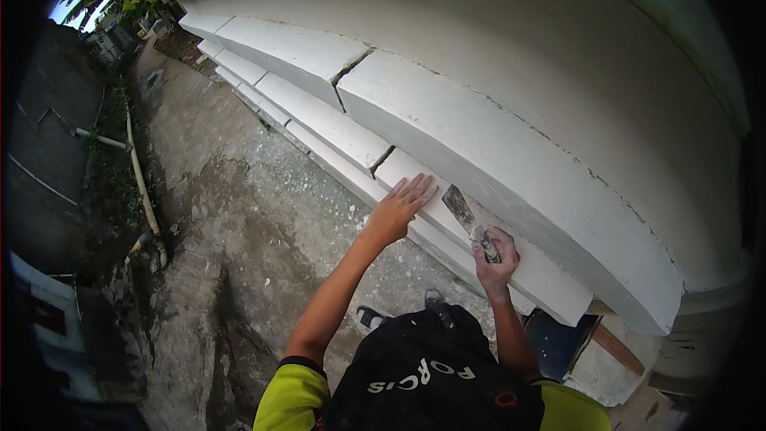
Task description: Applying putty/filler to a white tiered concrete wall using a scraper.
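My left hand (405,206) lies with its fingers stretched out, flat on a white block (424,185) of the middle row, close to a dark joint. Whitish dust or paste coats its fingers. In my right hand (498,259) is a putty knife (458,207), its handle wrapped by closed, whitened fingers. The stained metal blade points up and to the left, over or against the same row; whether it touches cannot be told. Above both hands runs a larger white block (463,124), split from its neighbour (295,44) by a dark gap.
A pale wall (511,24) rises behind the stepped blocks. Rough, splattered concrete ground (263,199) stretches to the left, with a pipe (140,175) along its far side. At the lower right, a dark blue container (558,339) and a wooden strip (617,348) sit below the blocks.
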`<state>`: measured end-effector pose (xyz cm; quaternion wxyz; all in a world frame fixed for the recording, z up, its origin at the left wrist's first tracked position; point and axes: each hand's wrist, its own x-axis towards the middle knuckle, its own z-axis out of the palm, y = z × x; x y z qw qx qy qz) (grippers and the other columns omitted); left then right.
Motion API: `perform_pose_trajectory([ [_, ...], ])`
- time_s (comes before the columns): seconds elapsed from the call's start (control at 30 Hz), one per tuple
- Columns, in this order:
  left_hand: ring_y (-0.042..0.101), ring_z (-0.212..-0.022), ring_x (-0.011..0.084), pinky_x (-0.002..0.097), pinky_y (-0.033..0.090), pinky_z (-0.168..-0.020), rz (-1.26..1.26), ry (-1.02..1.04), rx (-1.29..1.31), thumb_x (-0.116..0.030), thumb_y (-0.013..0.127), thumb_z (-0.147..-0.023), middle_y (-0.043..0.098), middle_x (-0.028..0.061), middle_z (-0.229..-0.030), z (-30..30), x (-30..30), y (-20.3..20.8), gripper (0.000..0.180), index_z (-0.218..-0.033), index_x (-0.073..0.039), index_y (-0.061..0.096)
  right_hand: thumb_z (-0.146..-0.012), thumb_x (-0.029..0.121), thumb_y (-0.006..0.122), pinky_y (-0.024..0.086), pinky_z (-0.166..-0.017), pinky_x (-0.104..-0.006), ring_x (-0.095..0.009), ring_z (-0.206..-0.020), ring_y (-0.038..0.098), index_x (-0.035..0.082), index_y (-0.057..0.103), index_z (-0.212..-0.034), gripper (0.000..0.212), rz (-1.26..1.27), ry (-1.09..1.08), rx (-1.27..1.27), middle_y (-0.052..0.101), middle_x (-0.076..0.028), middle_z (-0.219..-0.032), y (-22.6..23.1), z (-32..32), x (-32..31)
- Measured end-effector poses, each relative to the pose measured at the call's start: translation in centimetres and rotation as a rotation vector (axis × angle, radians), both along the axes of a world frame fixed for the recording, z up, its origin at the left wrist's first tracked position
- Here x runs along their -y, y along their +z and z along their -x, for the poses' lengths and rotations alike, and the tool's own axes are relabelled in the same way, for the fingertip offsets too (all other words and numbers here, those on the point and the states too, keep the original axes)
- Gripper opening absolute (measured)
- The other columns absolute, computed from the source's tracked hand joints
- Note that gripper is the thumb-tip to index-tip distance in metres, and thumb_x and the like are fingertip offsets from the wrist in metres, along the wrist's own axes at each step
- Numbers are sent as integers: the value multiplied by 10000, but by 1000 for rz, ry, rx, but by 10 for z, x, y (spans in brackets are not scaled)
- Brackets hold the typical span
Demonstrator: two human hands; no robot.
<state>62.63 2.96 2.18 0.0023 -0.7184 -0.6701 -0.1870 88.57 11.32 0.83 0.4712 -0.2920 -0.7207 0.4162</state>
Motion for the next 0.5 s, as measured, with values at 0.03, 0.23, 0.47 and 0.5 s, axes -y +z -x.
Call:
perform_pose_trajectory([
  [0.03,292,-1513,297,476,266,-1230,42,-15,-126,107,608,-749,279,89,-1652,-9,2,-3,894,-1567,-125,333,-850,119,795,554,-846,-324,-204,-927,687,-66,606,-1155,404,-10,-16,-132,688,-150,-1030,-5,-4,1],
  [0.23,274,-1514,364,532,247,-1218,63,649,-216,73,560,-799,251,170,-1653,6,34,-4,848,-1579,-139,308,-934,235,679,505,-880,-340,-208,-971,612,-88,486,-1218,472,-80,-105,-291,589,-154,-1085,-1,-56,10],
  [0.47,258,-1530,277,463,251,-1236,-215,-229,-14,-75,502,-901,267,113,-1657,-142,-6,-10,675,-1554,-155,353,-944,235,671,500,-907,-358,-218,-987,610,-81,478,-1204,452,-109,-200,-271,583,-170,-1084,-5,-81,9],
  [0.5,258,-1530,277,463,251,-1236,-211,-232,-7,-75,502,-901,267,113,-1657,-148,-9,-15,675,-1554,-155,353,-944,235,671,500,-907,-358,-218,-987,610,-81,478,-1204,452,-106,-204,-265,583,-170,-1084,-3,-81,9],
])
